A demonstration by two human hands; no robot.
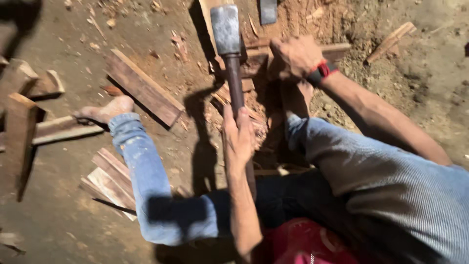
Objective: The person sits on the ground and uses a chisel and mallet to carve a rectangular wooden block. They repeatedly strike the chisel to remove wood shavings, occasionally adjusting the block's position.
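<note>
Steel head: grey, worn hatchet, upper centre.
Left hand: closed round handle.
Right hand: clasping wood block.

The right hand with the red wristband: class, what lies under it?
The right hand presses on a reddish-brown wooden block resting on sawdust-strewn dirt ground. The hand hides the block's middle.
</note>
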